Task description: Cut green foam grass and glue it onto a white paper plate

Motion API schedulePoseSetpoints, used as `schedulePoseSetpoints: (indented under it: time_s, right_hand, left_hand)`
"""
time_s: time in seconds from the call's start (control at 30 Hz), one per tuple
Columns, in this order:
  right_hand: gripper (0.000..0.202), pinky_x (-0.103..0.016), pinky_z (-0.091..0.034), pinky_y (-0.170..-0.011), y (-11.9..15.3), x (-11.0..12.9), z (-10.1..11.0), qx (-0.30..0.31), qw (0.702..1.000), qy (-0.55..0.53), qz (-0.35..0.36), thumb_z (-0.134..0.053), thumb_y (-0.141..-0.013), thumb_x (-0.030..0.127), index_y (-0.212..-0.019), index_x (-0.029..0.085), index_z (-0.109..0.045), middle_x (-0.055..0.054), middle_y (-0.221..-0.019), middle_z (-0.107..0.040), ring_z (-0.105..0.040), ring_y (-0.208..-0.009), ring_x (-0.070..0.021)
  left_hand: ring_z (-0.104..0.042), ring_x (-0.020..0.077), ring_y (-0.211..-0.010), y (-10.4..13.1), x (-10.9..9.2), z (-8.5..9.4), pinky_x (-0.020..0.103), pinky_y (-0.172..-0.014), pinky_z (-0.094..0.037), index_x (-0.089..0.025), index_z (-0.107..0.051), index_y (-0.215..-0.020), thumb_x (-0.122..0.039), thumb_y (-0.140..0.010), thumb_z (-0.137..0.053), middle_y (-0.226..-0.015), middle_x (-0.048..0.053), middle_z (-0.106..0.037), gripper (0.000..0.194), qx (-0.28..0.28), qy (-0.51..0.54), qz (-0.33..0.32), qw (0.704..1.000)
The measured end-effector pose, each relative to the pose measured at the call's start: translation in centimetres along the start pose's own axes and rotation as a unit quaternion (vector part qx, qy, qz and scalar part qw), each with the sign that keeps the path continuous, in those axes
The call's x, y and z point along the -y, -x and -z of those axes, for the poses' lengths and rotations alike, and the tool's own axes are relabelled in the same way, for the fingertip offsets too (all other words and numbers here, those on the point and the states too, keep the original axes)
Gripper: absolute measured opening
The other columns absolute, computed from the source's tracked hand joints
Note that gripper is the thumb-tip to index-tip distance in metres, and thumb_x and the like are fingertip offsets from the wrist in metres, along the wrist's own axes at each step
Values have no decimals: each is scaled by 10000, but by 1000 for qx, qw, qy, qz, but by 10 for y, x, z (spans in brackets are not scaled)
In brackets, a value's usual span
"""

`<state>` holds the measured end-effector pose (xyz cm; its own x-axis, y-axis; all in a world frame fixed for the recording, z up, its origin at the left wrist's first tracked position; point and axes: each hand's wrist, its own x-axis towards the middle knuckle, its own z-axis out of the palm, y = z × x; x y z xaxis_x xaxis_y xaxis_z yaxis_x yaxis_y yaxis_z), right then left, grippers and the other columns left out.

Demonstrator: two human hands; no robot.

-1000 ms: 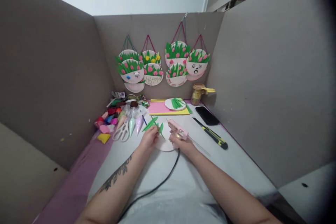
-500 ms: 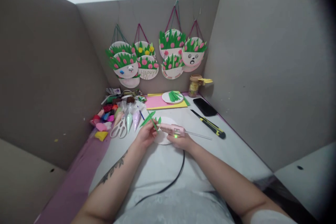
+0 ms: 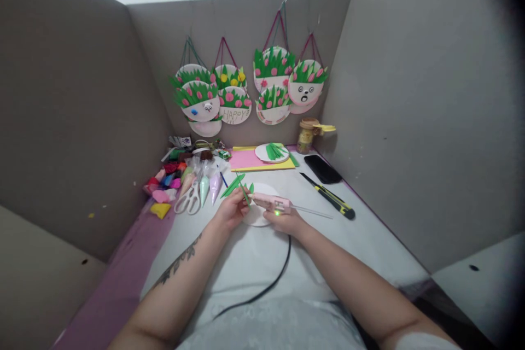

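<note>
My left hand [image 3: 233,209] pinches a narrow green paper leaf [image 3: 244,192] that stands tilted between the fingertips. Wrapped in my right hand [image 3: 285,221] is a pink hot glue gun [image 3: 273,202] with a lit green light and a clear glue stick out of its back. Its nozzle points left, close to the leaf; whether they touch I cannot tell. Beneath both hands lies a white paper plate [image 3: 259,219], with small green leaves at its upper left edge. More green paper leaves [image 3: 233,186] lie just beyond my left hand.
White scissors [image 3: 188,199], piping bags [image 3: 215,187] and colourful packets [image 3: 161,196] crowd the left. At the right lie a utility knife [image 3: 330,197] and a black phone [image 3: 322,168]. Another plate [image 3: 259,153] with green leaves rests on coloured paper behind. A black cord [image 3: 266,288] curves across the front.
The whole view has shifted slightly. The green leaf in my left hand is tilted a little differently beside the glue gun's nozzle. Both hands keep their holds.
</note>
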<state>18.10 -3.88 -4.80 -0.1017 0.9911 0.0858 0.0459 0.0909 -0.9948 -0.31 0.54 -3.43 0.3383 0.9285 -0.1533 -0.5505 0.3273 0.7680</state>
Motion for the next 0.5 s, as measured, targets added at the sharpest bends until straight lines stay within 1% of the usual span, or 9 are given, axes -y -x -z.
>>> schedulePoseSetpoints:
  time_s: [0.1, 0.13, 0.23, 0.37, 0.5]
  right_hand:
    - [382, -222, -403, -494, 0, 1, 1, 50, 999, 13, -3, -700, -679, 294, -1051, 216, -733, 2, -696, -669, -513, -563, -130]
    - [386, -221, -406, -499, 0, 1, 2, 54, 998, 15, -3, -695, -684, 300, -1060, 218, -730, -1, -724, -679, -519, -574, -131]
    - [389, -224, -427, -535, 0, 2, 3, 67, 998, 20, 4, -682, -696, 306, -1073, 221, -722, -8, -804, -702, -542, -612, -132]
    - [378, -239, -463, -583, 0, -1, 3, 65, 997, 38, 11, -681, -702, 304, -1067, 214, -723, -7, -795, -704, -570, -634, -140]
    - [357, -267, -506, -648, -2, -5, 3, 67, 996, 45, 33, -691, -697, 309, -1040, 217, -732, -22, -833, -717, -617, -707, -170]
  left_hand:
    - [-382, 29, -482, 1, -2, -2, 148, -395, -224, -148, -586, -774, -257, -656, -826, -620, -55, -460, 289, -8, -6, 3, 1000]
    - [-381, 29, -480, 2, -2, -2, 149, -396, -222, -149, -587, -775, -259, -658, -824, -618, -55, -460, 286, -12, -8, 3, 1000]
    - [-376, 30, -473, 2, -3, -2, 153, -395, -220, -151, -588, -774, -269, -668, -815, -611, -56, -455, 277, -15, -14, 3, 1000]
    - [-391, 28, -482, -1, -2, 3, 148, -390, -231, -149, -591, -776, -261, -675, -810, -654, -43, -497, 266, -10, -3, -5, 1000]
    - [-410, 24, -490, -4, -1, 7, 133, -387, -249, -146, -602, -786, -257, -681, -811, -682, -38, -515, 259, -9, 9, -14, 1000]
